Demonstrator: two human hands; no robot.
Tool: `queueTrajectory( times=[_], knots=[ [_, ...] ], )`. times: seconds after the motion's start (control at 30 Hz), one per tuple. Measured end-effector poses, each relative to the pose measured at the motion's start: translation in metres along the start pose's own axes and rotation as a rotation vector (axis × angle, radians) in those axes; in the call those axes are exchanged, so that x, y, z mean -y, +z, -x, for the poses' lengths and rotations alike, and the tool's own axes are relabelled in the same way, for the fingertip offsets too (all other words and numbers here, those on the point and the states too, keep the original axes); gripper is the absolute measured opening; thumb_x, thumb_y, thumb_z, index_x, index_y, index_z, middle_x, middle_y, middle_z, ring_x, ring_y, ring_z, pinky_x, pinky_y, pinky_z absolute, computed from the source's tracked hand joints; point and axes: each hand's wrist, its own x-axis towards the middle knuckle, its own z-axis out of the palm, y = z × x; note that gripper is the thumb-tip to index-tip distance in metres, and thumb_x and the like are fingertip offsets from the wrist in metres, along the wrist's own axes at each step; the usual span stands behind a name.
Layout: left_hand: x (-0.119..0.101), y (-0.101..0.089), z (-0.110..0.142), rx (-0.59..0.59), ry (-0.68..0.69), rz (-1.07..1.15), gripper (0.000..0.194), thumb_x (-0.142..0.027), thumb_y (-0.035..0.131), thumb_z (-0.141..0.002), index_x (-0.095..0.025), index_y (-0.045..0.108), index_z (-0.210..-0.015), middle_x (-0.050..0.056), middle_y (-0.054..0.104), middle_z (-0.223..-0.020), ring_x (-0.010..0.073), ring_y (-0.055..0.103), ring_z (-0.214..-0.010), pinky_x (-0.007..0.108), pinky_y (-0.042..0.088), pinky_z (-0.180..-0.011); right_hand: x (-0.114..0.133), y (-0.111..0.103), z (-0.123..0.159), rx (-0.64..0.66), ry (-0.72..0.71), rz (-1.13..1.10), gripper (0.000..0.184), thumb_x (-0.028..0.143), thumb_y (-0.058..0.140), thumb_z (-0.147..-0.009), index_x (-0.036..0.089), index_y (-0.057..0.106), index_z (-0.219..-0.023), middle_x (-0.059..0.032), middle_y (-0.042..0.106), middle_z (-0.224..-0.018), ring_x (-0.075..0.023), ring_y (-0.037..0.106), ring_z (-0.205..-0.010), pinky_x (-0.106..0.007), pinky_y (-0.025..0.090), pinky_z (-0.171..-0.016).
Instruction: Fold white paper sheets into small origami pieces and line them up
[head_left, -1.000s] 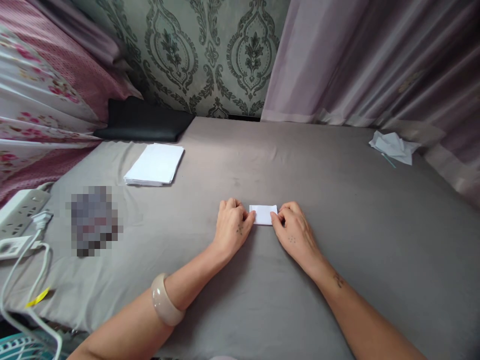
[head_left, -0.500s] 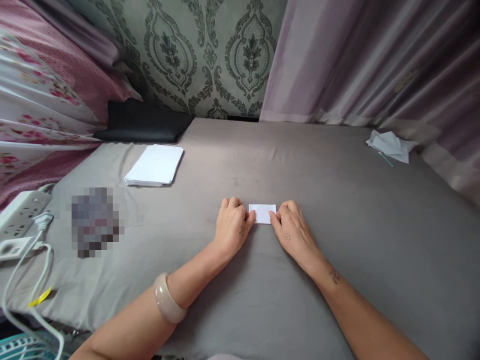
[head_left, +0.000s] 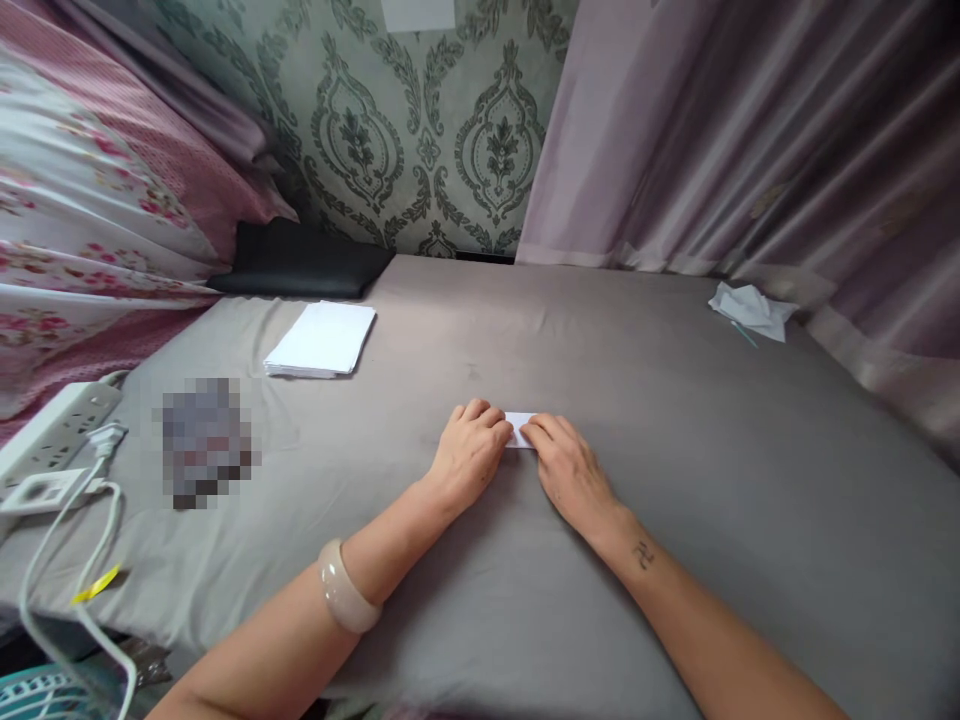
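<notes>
A small folded white paper [head_left: 520, 424] lies on the grey cloth-covered table [head_left: 675, 500], mostly hidden under my fingers. My left hand [head_left: 471, 452] has its fingers curled and presses on the paper's left end. My right hand [head_left: 568, 468] lies over the paper's right part, fingers together and pressing it down. The two hands nearly touch. A pale bangle [head_left: 343, 598] is on my left wrist.
A stack of white sheets [head_left: 322, 340] lies at the back left, with a black pad [head_left: 300, 262] behind it. A white power strip [head_left: 52, 430] with cables sits at the left edge. Crumpled white paper [head_left: 750, 308] lies at the back right. Curtains hang along the right.
My right hand has slid left over the paper, covering most of it. The hands have come closer together. The camera view has tilted up a little.
</notes>
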Motion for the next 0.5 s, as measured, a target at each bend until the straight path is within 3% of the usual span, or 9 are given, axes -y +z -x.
queueTrajectory(
  times=[0.1,0.23,0.37,0.5],
  knots=[
    [0.005,-0.004,0.014,-0.001,0.050,0.036,0.027,-0.021,0.039,-0.097,-0.022,0.066,-0.101,0.003,0.069,-0.111,0.0232,0.054,-0.110,0.038,0.040,-0.085,0.018,-0.004,0.009,0.052,0.004,0.094,0.037,0.010,0.040,-0.093,0.016,0.057,-0.125,-0.0134,0.061,-0.122,-0.0226,0.058,-0.100,-0.035,0.047,-0.089],
    [0.014,-0.004,0.032,0.046,0.134,0.010,0.034,-0.023,0.038,-0.097,-0.019,0.057,-0.125,0.004,0.057,-0.136,0.0257,0.049,-0.126,0.043,0.038,-0.098,0.043,-0.001,0.019,0.075,0.057,0.197,0.052,0.036,0.045,-0.094,0.009,0.047,-0.139,-0.0277,0.046,-0.139,-0.0371,0.048,-0.124,-0.048,0.043,-0.097],
    [0.022,-0.004,0.038,0.058,0.141,0.007,0.038,-0.028,0.034,-0.099,-0.023,0.052,-0.132,0.003,0.055,-0.138,0.0244,0.047,-0.130,0.044,0.038,-0.100,0.053,0.001,0.019,0.152,0.095,0.195,0.059,0.044,0.046,-0.093,0.009,0.045,-0.141,-0.0313,0.040,-0.142,-0.0423,0.043,-0.129,-0.052,0.042,-0.098],
    [0.021,-0.006,0.036,0.062,0.124,-0.008,0.038,-0.030,0.033,-0.099,-0.022,0.057,-0.128,0.002,0.057,-0.136,0.0263,0.049,-0.128,0.046,0.040,-0.098,0.049,0.001,0.020,0.130,0.138,0.189,0.057,0.042,0.048,-0.092,0.007,0.050,-0.137,-0.0311,0.043,-0.141,-0.0417,0.045,-0.128,-0.052,0.042,-0.097]
  ],
)
